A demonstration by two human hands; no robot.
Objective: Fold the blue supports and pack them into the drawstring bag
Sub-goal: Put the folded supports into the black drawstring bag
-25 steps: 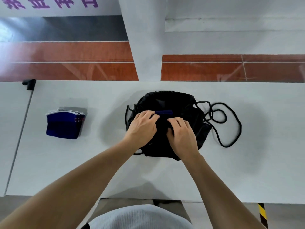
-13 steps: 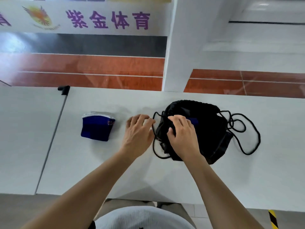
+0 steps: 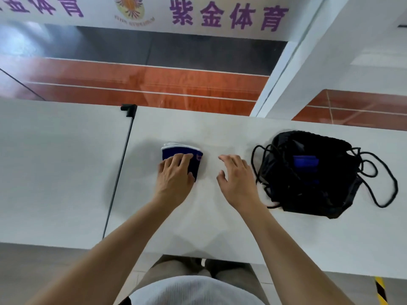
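A stack of folded blue supports with white edges (image 3: 193,158) lies on the white table (image 3: 220,216), left of centre. My left hand (image 3: 175,179) rests flat on top of the stack, fingers spread over it, not closed around it. My right hand (image 3: 236,179) hovers open just right of the stack, holding nothing. The black drawstring bag (image 3: 308,194) lies open at the right, and a blue support (image 3: 306,162) shows inside its mouth. The bag's black cords (image 3: 387,183) loop loosely on the table at its right and left.
A second white table (image 3: 55,172) adjoins on the left, with a narrow dark gap and a black clamp (image 3: 128,108) between them. A white pillar (image 3: 308,62) rises beyond the far edge. The near table edge runs just above my lap.
Both hands left the bag and moved left. The left hand came down onto the blue stack, and the right hand now hovers beside it. A blue support stays in the bag.
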